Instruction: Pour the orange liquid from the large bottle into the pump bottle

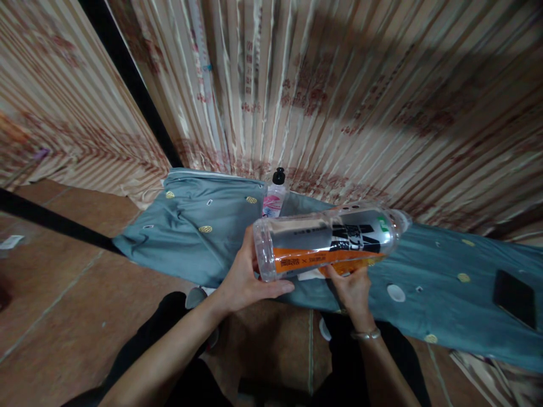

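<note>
A large clear plastic bottle with a silver, black and orange label lies sideways in the air before me, above the cloth-covered bench. My left hand grips its base end, thumb along the near side. Under the label, towards the neck end, my right hand is closed against the bottle, its fingertips partly hidden behind it. A scrap of something white shows below the bottle beside the right hand. Just behind stands a small clear bottle with a black cap and pink label.
A blue-grey patterned cloth covers the narrow bench. On its right lie a dark phone-like slab and a round white piece. Pleated printed curtain hangs right behind. Dark poles rise at the left; tiled floor lies below.
</note>
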{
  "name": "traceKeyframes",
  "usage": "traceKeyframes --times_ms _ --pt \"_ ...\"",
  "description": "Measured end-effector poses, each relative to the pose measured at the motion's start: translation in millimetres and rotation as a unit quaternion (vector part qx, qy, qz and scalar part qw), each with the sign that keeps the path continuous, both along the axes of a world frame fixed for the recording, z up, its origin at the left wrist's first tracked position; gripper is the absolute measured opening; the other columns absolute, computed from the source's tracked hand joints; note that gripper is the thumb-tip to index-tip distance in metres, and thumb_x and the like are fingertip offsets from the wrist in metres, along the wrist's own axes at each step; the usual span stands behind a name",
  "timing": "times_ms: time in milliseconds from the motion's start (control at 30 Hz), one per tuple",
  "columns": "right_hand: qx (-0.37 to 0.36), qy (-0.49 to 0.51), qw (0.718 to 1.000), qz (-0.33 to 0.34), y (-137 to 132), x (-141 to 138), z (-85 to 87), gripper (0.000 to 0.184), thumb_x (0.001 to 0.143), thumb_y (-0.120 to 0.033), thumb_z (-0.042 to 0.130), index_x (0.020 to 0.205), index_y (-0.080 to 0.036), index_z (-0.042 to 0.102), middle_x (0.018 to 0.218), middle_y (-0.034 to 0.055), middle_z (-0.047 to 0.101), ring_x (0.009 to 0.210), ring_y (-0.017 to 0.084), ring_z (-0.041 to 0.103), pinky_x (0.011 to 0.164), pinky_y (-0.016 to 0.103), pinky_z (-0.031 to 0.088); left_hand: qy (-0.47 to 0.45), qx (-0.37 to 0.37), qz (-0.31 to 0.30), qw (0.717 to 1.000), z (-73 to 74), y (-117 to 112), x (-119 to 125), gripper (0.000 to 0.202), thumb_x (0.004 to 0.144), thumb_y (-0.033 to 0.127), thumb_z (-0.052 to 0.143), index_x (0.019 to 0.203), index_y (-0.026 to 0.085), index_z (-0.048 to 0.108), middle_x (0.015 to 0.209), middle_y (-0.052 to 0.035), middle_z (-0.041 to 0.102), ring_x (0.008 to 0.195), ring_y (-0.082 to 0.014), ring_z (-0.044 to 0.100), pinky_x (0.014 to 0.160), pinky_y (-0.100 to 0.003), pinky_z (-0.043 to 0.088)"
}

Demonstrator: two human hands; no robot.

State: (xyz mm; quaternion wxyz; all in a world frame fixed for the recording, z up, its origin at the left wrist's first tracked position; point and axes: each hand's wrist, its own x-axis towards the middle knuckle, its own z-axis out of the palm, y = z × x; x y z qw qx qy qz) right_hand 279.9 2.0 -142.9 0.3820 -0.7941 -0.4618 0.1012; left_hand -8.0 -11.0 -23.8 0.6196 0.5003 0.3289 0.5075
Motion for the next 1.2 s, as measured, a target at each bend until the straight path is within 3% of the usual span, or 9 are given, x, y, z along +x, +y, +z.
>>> traceKeyframes --times_ms 267,467,633,1033,1200 --pt "-0.015 -0.001 1.000 -0.008 -0.9 -1.1 4.0 0.107 0.057 -0.107 0.061 0.114 -0.016 0.068 0.108 0.0305 0.082 0.104 0.049 0.081 0.086 0.056 0.064 0.007 0.003 -0.003 1.000 0.2 1.1 -1.3 0.105 0.063 0.046 0.107 0.149 0.023 0.051 0.154 -0.0182 0.065 0.149 -0.0479 0.059 0.129 -0.067 0.046" --pt "-0.013 0.009 1.000 -0.006 -2.1 -1.8 5.2 0.104 0.058 -0.104 0.065 0.115 -0.017 0.066 0.111 0.0298 0.083 0.108 0.050 0.081 0.090 0.056 0.064 -0.008 0.016 0.004 1.000 -1.2 1.2 -1.2 0.100 0.062 0.043 0.108 0.146 0.026 0.056 0.151 -0.0141 0.067 0.149 -0.0461 0.060 0.130 -0.067 0.045" --pt "-0.015 0.009 1.000 -0.001 -3.0 -0.9 4.9 0.098 0.061 -0.100 0.067 0.116 -0.019 0.064 0.110 0.0267 0.083 0.109 0.048 0.080 0.091 0.055 0.064 -0.004 0.012 0.007 1.000 2.6 1.0 -1.3 0.097 0.063 0.042 0.108 0.143 0.024 0.058 0.152 -0.0155 0.066 0.151 -0.0468 0.059 0.132 -0.067 0.043" --pt "0.000 -0.013 1.000 -0.013 -2.2 2.4 -3.5 0.098 0.058 -0.104 0.066 0.111 -0.021 0.065 0.098 0.0225 0.083 0.097 0.045 0.082 0.082 0.051 0.064 -0.014 0.018 0.005 1.000 0.0 0.9 -0.5 0.097 0.063 0.043 0.108 0.143 0.026 0.056 0.150 -0.0134 0.067 0.148 -0.0445 0.061 0.129 -0.064 0.046" --pt "-0.003 -0.005 1.000 0.000 -2.8 0.0 2.6 0.100 0.059 -0.104 0.065 0.112 -0.020 0.067 0.107 0.0259 0.084 0.103 0.047 0.081 0.086 0.054 0.064 -0.007 0.010 0.008 1.000 0.8 0.7 -0.6 0.100 0.061 0.043 0.108 0.145 0.026 0.056 0.150 -0.0137 0.067 0.148 -0.0458 0.060 0.129 -0.065 0.045"
